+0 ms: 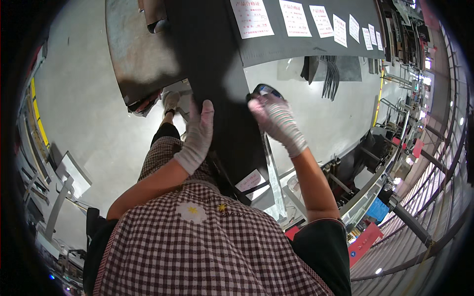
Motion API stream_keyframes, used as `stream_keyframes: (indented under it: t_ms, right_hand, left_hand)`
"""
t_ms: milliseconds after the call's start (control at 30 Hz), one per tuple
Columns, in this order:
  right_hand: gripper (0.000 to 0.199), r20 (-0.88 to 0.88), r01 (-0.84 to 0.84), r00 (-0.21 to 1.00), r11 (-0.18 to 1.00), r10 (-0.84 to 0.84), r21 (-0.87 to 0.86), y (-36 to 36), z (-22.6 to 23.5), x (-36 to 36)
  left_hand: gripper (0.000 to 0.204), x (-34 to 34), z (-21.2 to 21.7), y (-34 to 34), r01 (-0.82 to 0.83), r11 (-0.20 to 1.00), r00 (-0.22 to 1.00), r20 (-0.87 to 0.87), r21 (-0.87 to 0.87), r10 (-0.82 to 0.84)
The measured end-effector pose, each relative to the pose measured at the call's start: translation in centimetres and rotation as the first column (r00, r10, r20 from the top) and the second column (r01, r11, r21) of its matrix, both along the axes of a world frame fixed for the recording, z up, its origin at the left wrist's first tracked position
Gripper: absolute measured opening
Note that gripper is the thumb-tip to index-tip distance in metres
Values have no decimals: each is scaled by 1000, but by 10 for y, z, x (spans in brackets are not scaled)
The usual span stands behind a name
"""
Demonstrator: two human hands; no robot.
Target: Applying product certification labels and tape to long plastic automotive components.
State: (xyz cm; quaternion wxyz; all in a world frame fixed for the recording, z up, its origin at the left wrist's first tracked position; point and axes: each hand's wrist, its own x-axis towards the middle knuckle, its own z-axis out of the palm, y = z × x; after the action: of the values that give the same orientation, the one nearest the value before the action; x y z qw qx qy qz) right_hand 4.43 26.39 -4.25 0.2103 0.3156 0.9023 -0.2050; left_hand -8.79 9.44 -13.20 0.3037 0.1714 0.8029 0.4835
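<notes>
A long dark grey panel (pixel 224 111) runs away from me along the middle. At its left edge is my left hand (pixel 197 135), in a pale knitted glove, with thumb and fingers stretched out along the edge. My right hand (pixel 279 118), in a matching striped glove, is closed on a black rounded object (pixel 268 90) with a shiny bluish patch. It is at the panel's right edge; whether the object touches the panel I cannot tell. The glove hides much of that object, so its kind does not show.
White printed labels (pixel 295 18) lie in a row on a dark sheet (pixel 266 53) at the far right. Another label (pixel 249 181) lies near my apron. A brownish metal sheet (pixel 129 54) stands at the left. Dark strips (pixel 330 76) hang beyond my right hand.
</notes>
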Motion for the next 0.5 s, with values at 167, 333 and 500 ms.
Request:
stream_keyframes:
  t_ms: [167,333,500]
  right_hand:
    - [38,-447,159,819,890,-360,-427,10,83,-17]
    - [51,-332,-315,926,854,181,-413,-27,112,-75]
    - [38,-460,-377,852,903,251,-207,-4,90,-68]
  left_hand:
    - [66,-46,73,-5,-33,900,999,23,435,25]
    - [38,-50,121,-16,227,865,930,165,448,-329]
    - [7,-72,113,-34,-76,997,686,727,32,29]
